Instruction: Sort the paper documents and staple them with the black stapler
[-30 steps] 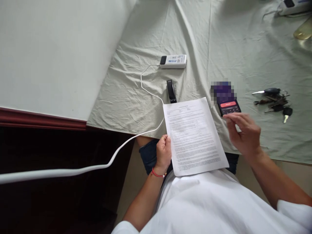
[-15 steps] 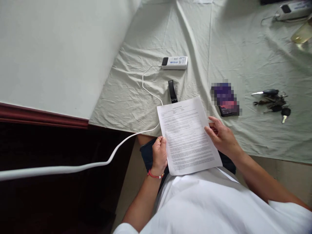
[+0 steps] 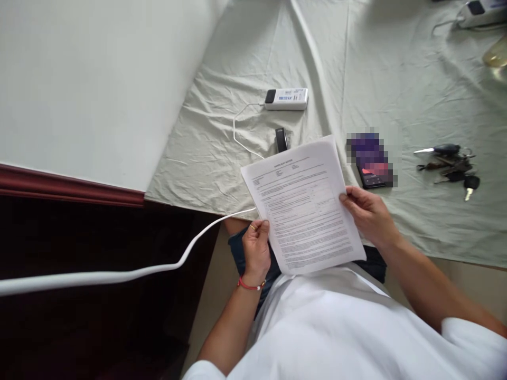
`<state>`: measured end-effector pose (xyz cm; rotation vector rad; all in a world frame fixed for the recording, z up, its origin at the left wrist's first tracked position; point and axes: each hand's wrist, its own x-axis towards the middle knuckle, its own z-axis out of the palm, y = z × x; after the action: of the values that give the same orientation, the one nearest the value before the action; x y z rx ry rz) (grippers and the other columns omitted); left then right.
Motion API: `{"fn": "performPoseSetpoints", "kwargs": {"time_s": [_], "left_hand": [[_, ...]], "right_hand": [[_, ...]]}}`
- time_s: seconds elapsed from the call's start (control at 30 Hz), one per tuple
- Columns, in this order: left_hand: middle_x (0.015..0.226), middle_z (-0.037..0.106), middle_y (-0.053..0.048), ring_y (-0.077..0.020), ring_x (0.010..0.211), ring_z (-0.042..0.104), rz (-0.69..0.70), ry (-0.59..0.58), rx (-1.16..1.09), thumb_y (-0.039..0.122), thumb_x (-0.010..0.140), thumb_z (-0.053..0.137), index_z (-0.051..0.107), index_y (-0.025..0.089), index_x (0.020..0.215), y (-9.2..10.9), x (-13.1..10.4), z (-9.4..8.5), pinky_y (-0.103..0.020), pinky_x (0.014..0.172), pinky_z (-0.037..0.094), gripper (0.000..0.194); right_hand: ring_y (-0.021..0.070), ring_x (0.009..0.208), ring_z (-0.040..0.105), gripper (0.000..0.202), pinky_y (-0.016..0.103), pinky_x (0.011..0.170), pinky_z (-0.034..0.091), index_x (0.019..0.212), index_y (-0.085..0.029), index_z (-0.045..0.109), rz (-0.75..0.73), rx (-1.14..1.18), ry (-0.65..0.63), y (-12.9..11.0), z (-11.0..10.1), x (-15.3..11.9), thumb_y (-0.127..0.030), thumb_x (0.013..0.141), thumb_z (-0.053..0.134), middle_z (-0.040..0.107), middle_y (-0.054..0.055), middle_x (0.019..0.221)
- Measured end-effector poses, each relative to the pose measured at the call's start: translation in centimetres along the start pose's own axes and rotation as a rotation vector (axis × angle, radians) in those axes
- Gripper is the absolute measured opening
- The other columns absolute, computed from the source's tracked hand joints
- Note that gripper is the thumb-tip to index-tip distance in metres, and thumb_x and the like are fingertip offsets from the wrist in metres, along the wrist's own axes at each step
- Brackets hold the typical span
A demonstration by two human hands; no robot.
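Observation:
A printed sheet of paper (image 3: 304, 211), dense with small text under a short heading, is held tilted over my lap and the table's front edge. My left hand (image 3: 256, 250), with a ring and a red bracelet, pinches its left edge between thumb and fingers. On the opposite edge, my right hand (image 3: 368, 214) grips the paper with the thumb on top. The sheet's top overlaps a black stapler-like object (image 3: 281, 140), so only part of that shows. Whether more sheets lie underneath, I cannot tell.
A pale green cloth (image 3: 214, 142) covers the table. On it lie a white power bank (image 3: 285, 99) with a white cable (image 3: 206, 232), a phone (image 3: 372, 163) with a blurred screen, and a bunch of keys (image 3: 455, 163). Another white device (image 3: 483, 13) and a glass (image 3: 497, 55) stand far right.
The paper has been raised and its top tilted toward me, covering more of the black object. My right hand has closed on the right edge, where its fingers were looser before.

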<state>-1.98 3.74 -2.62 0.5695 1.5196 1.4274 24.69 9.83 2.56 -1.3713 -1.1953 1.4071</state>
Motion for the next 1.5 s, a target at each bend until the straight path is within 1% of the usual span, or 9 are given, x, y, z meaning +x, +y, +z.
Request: {"fn": "performPoseSetpoints", "kwargs": {"time_s": [0.13, 0.23, 0.43, 0.67, 0.8, 0.9, 1.07, 1.3, 1.5], "left_hand": [[0.077, 0.071, 0.002, -0.0124, 0.071, 0.065, 0.066, 0.044, 0.060, 0.052, 0.066, 0.093, 0.060, 0.019, 0.081, 0.3, 0.9, -0.1, -0.027, 0.075, 0.054, 0.050], [0.070, 0.066, 0.005, -0.0100, 0.065, 0.061, 0.049, 0.063, 0.100, 0.051, 0.064, 0.094, 0.058, 0.018, 0.078, 0.2, 1.4, -0.2, -0.024, 0.071, 0.051, 0.051], [0.079, 0.070, 0.002, -0.0121, 0.070, 0.063, 0.013, 0.078, 0.119, 0.057, 0.075, 0.082, 0.059, 0.019, 0.087, -0.4, 1.3, -0.2, -0.025, 0.071, 0.051, 0.047], [0.092, 0.073, -0.003, -0.0167, 0.083, 0.070, 0.109, 0.094, 0.187, 0.053, 0.088, 0.069, 0.056, 0.021, 0.102, -0.2, 0.5, 0.5, -0.029, 0.080, 0.054, 0.037], [0.089, 0.071, -0.002, -0.0161, 0.077, 0.069, 0.179, 0.132, 0.228, 0.051, 0.089, 0.070, 0.047, 0.023, 0.115, -0.3, 0.6, 1.0, -0.030, 0.077, 0.054, 0.045], [0.079, 0.064, 0.003, -0.0131, 0.068, 0.063, 0.271, 0.169, 0.270, 0.045, 0.088, 0.070, 0.045, 0.024, 0.104, -0.5, 1.0, 1.3, -0.026, 0.071, 0.050, 0.036], [0.084, 0.066, 0.000, -0.0135, 0.075, 0.065, 0.383, 0.115, 0.321, 0.036, 0.088, 0.067, 0.053, 0.022, 0.096, 0.0, 2.3, 1.0, -0.025, 0.075, 0.050, 0.021], [0.091, 0.075, -0.004, -0.0187, 0.089, 0.070, 0.481, 0.040, 0.439, 0.034, 0.095, 0.061, 0.071, 0.020, 0.096, 2.5, 4.7, 1.3, -0.030, 0.087, 0.054, 0.018], [0.088, 0.078, -0.003, -0.0191, 0.086, 0.071, 0.524, 0.001, 0.506, 0.027, 0.090, 0.060, 0.076, 0.020, 0.091, 1.6, 5.4, 1.0, -0.032, 0.088, 0.055, 0.018]], "right_hand": [[0.0175, 0.065, 0.054, 0.028, 0.031, 0.059, 0.043, 0.077, -0.025, 0.060, -0.070, -0.219, 0.021, 0.0, 0.1, 3.0, -0.049, 0.091, 0.066, 0.061, -0.001, 0.070], [0.0166, 0.064, 0.052, 0.022, 0.031, 0.063, 0.040, 0.075, -0.024, 0.058, -0.134, -0.453, 0.063, 0.3, 0.4, 5.5, -0.041, 0.089, 0.064, 0.058, -0.001, 0.068], [0.0169, 0.069, 0.050, 0.020, 0.032, 0.067, 0.038, 0.075, -0.024, 0.057, -0.303, -0.650, 0.122, 0.8, 0.6, 8.3, -0.040, 0.087, 0.062, 0.056, 0.000, 0.075], [0.0155, 0.065, 0.042, 0.042, 0.031, 0.060, 0.035, 0.065, -0.024, 0.043, -0.311, -0.520, 0.086, 1.1, 0.0, 7.6, -0.050, 0.093, 0.059, 0.042, -0.001, 0.065], [0.0158, 0.064, 0.043, 0.044, 0.030, 0.057, 0.036, 0.068, -0.024, 0.050, -0.222, -0.286, 0.067, 0.9, -0.2, 7.0, -0.059, 0.092, 0.063, 0.048, 0.000, 0.067], [0.0180, 0.067, 0.053, 0.038, 0.031, 0.058, 0.043, 0.075, -0.025, 0.061, -0.137, -0.011, 0.056, 0.3, -0.3, 6.8, -0.060, 0.087, 0.070, 0.060, 0.001, 0.073], [0.0232, 0.077, 0.067, 0.035, 0.037, 0.067, 0.056, 0.097, -0.027, 0.074, -0.073, 0.216, 0.077, -0.3, -0.5, 6.9, -0.057, 0.079, 0.079, 0.074, 0.003, 0.086], [0.0178, 0.069, 0.068, 0.029, 0.030, 0.062, 0.056, 0.092, -0.026, 0.078, -0.025, 0.298, -0.030, 0.7, -0.3, 7.4, -0.050, 0.078, 0.085, 0.076, 0.000, 0.082], [0.0179, 0.067, 0.068, 0.032, 0.030, 0.060, 0.056, 0.093, -0.025, 0.079, -0.034, 0.329, 0.027, 0.7, -0.2, 7.4, -0.052, 0.076, 0.087, 0.077, 0.000, 0.080]]}}
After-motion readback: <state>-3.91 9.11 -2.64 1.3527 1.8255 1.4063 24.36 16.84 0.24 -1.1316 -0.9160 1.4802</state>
